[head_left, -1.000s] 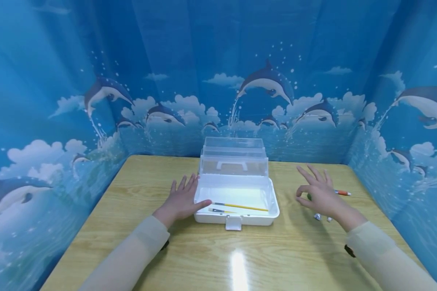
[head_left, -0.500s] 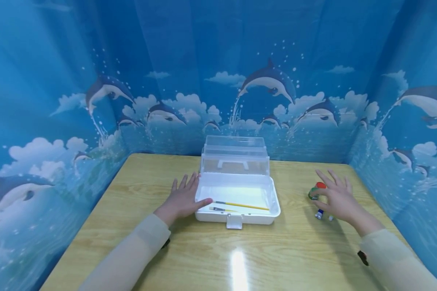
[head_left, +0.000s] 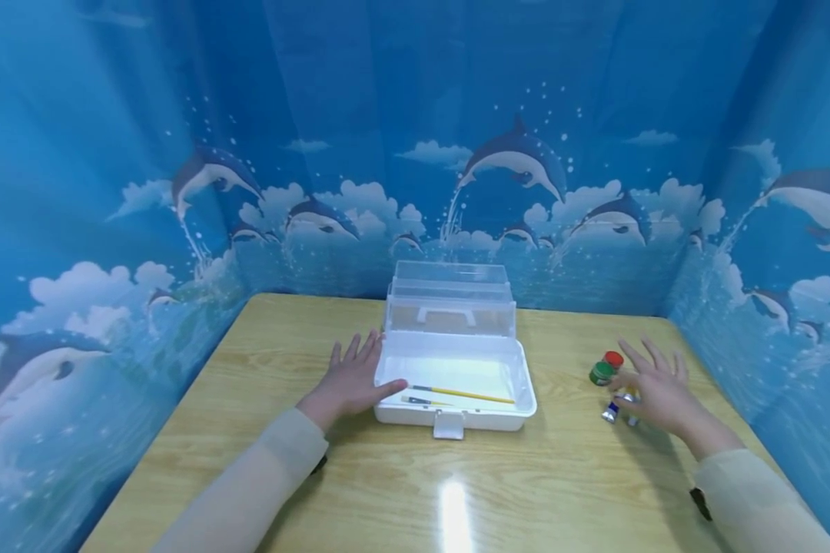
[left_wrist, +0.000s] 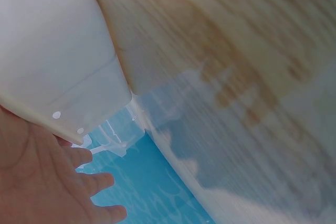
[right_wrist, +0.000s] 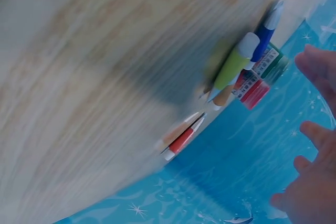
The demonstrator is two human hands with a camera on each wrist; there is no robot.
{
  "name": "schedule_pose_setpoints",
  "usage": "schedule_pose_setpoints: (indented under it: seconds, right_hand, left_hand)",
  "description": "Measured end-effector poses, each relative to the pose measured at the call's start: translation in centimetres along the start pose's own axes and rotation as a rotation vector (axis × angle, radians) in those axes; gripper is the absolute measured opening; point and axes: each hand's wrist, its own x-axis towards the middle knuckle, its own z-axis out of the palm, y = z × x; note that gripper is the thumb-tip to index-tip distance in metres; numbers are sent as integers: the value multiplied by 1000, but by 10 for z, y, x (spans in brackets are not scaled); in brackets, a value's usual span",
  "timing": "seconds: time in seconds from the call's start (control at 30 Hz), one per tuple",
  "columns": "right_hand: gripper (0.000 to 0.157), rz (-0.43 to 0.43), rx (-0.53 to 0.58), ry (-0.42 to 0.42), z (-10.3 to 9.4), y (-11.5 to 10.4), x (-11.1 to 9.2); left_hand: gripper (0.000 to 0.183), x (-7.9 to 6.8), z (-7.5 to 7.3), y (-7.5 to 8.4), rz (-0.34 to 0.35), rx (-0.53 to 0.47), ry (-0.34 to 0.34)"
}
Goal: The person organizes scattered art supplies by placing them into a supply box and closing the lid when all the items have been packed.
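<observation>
My left hand point(head_left: 349, 384) rests against the left rim of a white plastic box point(head_left: 415, 417), fingers spread and thumb over its edge. Two paintbrushes lie inside, a long yellow one point(head_left: 463, 395) and a shorter one point(head_left: 425, 402). Over several paint tubes at the right hovers my right hand point(head_left: 660, 395), fingers spread and holding nothing. The right wrist view shows a yellow-green tube point(right_wrist: 235, 66), a blue tube point(right_wrist: 262, 43) and a red tube point(right_wrist: 184, 140), apart from the hand. Just left of that hand stand a green paint jar point(head_left: 601, 374) and a red paint jar point(head_left: 613, 359).
The box's clear lid point(head_left: 453, 296), with a white handle, stands open at the back. A white latch point(head_left: 449, 425) hangs at the front. Dolphin-printed curtains point(head_left: 318, 261) surround the wooden table point(head_left: 360, 491) at the back and sides.
My right hand has moved right and slightly nearer to me, from beside the jars to above the tubes, uncovering the green and red jars. The left hand has stayed on the box.
</observation>
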Motion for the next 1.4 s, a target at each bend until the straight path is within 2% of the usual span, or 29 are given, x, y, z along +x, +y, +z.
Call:
schedule_pose_setpoints:
  seconds: [0.23,0.63,1.4]
  right_hand:
    - [24,30,-22,-71,4,6,-3]
    - [27,57,-60,-100,12,8,1]
    - [14,28,-147,-60,25,3,5]
  left_hand:
    - [109,0,1,1,-7,26,3]
    - [111,-3,-3,2,-9,21,5]
    - [112,-3,-2,1,-4,29,-3]
